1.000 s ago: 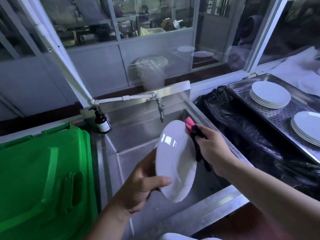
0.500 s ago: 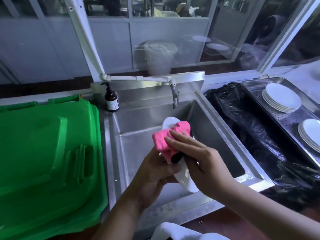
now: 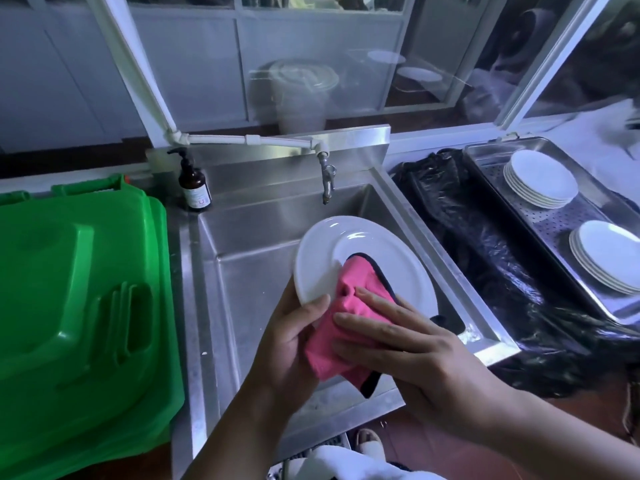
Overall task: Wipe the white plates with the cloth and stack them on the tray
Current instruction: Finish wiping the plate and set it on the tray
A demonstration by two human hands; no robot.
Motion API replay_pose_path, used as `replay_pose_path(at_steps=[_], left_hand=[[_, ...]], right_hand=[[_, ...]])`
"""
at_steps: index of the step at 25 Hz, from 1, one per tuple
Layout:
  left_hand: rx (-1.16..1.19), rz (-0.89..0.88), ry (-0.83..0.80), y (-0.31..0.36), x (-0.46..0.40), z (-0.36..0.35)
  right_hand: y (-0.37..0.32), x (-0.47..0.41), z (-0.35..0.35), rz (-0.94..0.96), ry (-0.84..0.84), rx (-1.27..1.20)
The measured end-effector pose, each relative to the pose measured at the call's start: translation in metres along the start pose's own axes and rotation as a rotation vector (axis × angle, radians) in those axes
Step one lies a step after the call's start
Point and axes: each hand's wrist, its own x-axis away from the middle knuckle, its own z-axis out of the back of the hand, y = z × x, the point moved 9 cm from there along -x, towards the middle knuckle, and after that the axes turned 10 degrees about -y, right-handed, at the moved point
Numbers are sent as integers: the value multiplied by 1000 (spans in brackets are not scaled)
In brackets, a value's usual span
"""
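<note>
Over the steel sink (image 3: 433,282) I hold a white plate (image 3: 374,251) face up and tilted. My left hand (image 3: 291,337) grips its near left rim, thumb on top. My right hand (image 3: 408,355) presses a pink cloth (image 3: 349,313) with a dark edge flat onto the plate's lower half. At the right, a perforated steel tray (image 3: 554,223) holds two stacks of white plates, one at the far end (image 3: 540,178) and one nearer (image 3: 609,258).
A green plastic bin lid (image 3: 76,299) fills the left side. A brown pump bottle (image 3: 194,185) stands at the sink's back left corner, with a tap (image 3: 327,178) over the basin. Black plastic sheeting (image 3: 485,244) lies between sink and tray. Glass partitions stand behind.
The plate has turned from edge-on to face up. My right hand with the pink cloth has come off the plate's rim and now lies on its face.
</note>
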Motion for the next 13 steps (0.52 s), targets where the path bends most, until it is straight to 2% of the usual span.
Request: replay_pose_path(at_steps=[2,6,8,11,13], left_hand=[[-63,-21,18,-1,-3,-7],[-182,-79,48,15,-3,-17],[-256,-109,52,21,-4,-24],[-369,-144,74,27,-3,-36],[-454,-162,101,24,-4,-48]], right_hand=[[12,17,7,17,-24,10],[52,55,19,-5,44,-39],[88,67,21,-156,123,-236],[147,75,37,-528,347,-683],[153,59,68,-503,471,-658]])
